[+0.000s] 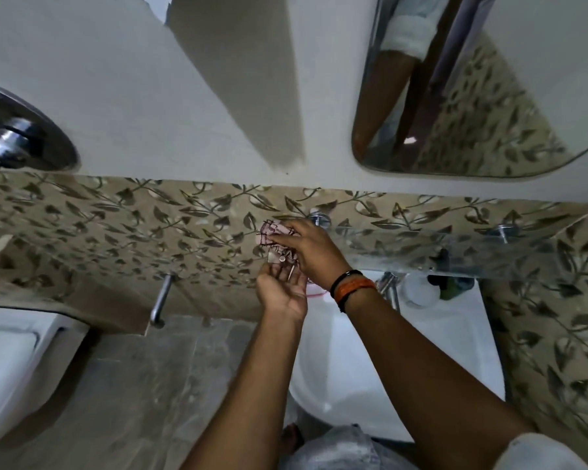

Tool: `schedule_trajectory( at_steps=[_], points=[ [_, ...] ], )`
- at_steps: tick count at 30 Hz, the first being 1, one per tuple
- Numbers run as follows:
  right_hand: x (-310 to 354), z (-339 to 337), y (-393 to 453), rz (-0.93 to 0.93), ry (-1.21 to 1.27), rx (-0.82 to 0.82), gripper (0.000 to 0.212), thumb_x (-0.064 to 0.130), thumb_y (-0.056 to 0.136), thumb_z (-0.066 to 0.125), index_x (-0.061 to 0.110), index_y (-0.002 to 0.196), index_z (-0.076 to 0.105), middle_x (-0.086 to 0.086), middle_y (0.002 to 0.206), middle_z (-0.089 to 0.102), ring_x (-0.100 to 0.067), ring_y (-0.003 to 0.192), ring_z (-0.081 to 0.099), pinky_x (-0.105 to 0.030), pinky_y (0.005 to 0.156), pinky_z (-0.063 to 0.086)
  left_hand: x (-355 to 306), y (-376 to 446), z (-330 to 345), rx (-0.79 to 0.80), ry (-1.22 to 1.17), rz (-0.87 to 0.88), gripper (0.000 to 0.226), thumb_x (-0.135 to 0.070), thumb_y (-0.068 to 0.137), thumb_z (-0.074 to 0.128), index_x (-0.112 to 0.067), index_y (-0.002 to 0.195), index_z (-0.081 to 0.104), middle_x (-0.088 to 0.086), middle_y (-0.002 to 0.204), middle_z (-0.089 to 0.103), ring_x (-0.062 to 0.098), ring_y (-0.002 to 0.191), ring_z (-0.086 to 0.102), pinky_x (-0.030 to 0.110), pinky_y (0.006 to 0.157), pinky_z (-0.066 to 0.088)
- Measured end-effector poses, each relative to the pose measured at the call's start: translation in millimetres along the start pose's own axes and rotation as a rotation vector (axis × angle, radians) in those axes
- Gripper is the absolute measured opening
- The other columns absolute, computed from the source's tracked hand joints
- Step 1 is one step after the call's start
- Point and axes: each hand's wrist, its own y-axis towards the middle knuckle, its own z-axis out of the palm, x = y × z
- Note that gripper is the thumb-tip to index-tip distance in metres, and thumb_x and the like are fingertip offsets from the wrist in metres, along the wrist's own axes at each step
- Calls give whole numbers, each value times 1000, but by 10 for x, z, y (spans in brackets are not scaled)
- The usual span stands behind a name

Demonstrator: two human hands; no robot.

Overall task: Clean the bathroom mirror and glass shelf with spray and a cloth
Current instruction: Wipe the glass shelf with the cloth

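Observation:
My right hand (311, 249) grips a pink checked cloth (269, 232) and presses it on the left end of the glass shelf (455, 252). Just below that end, my left hand (280, 293) is cupped palm up, fingers relaxed. A small metal nail (291, 272) and a small round metal piece (281, 258) show just above its fingers. The mirror (472, 113) hangs on the wall above the shelf, to the right. No spray bottle is clearly in view.
A white sink (421, 351) with a chrome tap (391, 286) sits under the shelf. Seen through the glass are a dark bottle (452, 286) and a white round item (418, 290). A toilet cistern (7, 368) stands at left, and a chrome lever (162, 296) sticks out of the tiled wall.

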Motion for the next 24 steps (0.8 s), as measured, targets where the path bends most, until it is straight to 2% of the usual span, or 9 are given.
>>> schedule_trajectory(
  at_steps=[2, 5, 6, 9, 12, 15, 19, 22, 24],
  points=[
    [-37, -36, -122, 26, 0, -21, 67, -12, 93, 59, 27, 146, 74, -15, 160, 60, -41, 151, 53, -51, 126, 44, 89, -46, 51, 0, -66, -2, 30, -32, 120, 37, -15, 116, 62, 12, 118, 64, 25, 102, 66, 41, 90, 60],
    [-149, -187, -352, 92, 15, -43, 57, 22, 98, 40, 26, 142, 77, -16, 159, 61, -39, 149, 54, -50, 126, 44, 300, -113, 113, 24, -153, -36, 37, -34, 121, 33, -16, 123, 65, 14, 129, 66, 27, 112, 67, 47, 116, 53],
    [-234, -243, -448, 103, 3, -68, 57, 23, 96, 41, 25, 140, 78, -17, 156, 63, -41, 146, 57, -51, 123, 47, 401, -131, 139, 44, -159, -68, 39, -36, 121, 33, -15, 125, 66, 15, 136, 67, 30, 122, 67, 49, 126, 49],
    [-556, -412, -746, 127, -41, -141, 57, 13, 85, 60, 23, 139, 79, -17, 145, 69, -44, 132, 64, -51, 113, 54, 695, -145, 191, 86, -139, -149, 47, -39, 122, 32, -10, 121, 69, 20, 152, 66, 38, 148, 60, 55, 133, 44],
    [-900, -618, -1090, 250, -73, -210, 72, -10, 79, 73, 25, 142, 76, -15, 148, 67, -41, 135, 61, -51, 115, 53, 927, -160, 233, 121, -82, -169, 57, -42, 123, 26, -5, 135, 68, 24, 151, 69, 41, 147, 64, 53, 128, 49],
    [-1284, -878, -1522, 419, -71, -336, 75, -21, 84, 65, 25, 143, 75, -16, 146, 67, -41, 133, 60, -52, 115, 53, 1044, -119, 230, 133, -37, -166, 60, -43, 123, 23, -8, 156, 59, 22, 153, 69, 40, 148, 64, 53, 130, 46],
    [-1916, -1333, -2213, 616, -155, -559, 84, -21, 78, 56, 28, 143, 75, -16, 136, 70, -41, 120, 67, -49, 109, 59, 1105, -36, 267, 123, -23, -177, 58, -43, 123, 22, -12, 126, 70, 18, 130, 77, 37, 142, 68, 53, 134, 42],
    [-2313, -1579, -2558, 686, -203, -616, 62, -6, 91, 55, 23, 141, 77, -18, 138, 72, -38, 127, 69, -39, 120, 52, 1152, -89, 298, 159, -35, -182, 61, -45, 123, 21, -10, 126, 71, 17, 133, 78, 37, 124, 73, 52, 131, 44],
    [-2468, -1639, -2617, 718, -240, -595, 63, -11, 90, 59, 20, 142, 77, -18, 143, 71, -38, 131, 68, -42, 123, 50, 1222, -112, 320, 176, -53, -194, 62, -44, 123, 21, -8, 127, 71, 18, 126, 82, 38, 121, 74, 50, 126, 46]
  ],
)
